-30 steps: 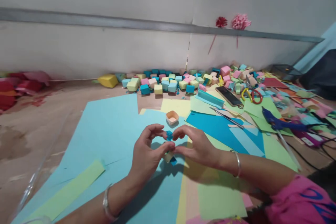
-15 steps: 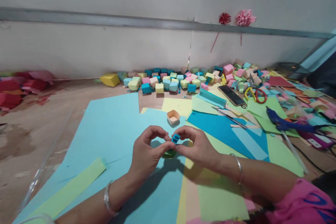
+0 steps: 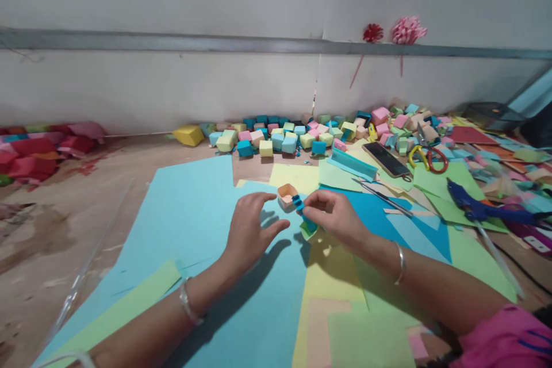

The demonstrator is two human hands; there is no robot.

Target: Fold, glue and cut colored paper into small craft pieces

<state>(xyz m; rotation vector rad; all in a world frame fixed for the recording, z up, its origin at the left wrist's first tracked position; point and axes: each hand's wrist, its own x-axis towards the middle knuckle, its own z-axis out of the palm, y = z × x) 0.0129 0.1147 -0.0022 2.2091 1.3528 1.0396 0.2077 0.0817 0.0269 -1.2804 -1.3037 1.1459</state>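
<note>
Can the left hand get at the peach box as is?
Likely yes: the left hand looks open and empty beside the box, with nothing seen between them. The blue piece in the right hand crowds only the box's right side.

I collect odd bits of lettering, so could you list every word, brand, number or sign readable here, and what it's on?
No text can be read anywhere.
Pink sleeve: blue marks, partly cut off; lettering or pattern, I cannot tell.
Purple power strip: its white panel is too small and blurred to read.
Smartphone: dark screen, no readable text.
</note>
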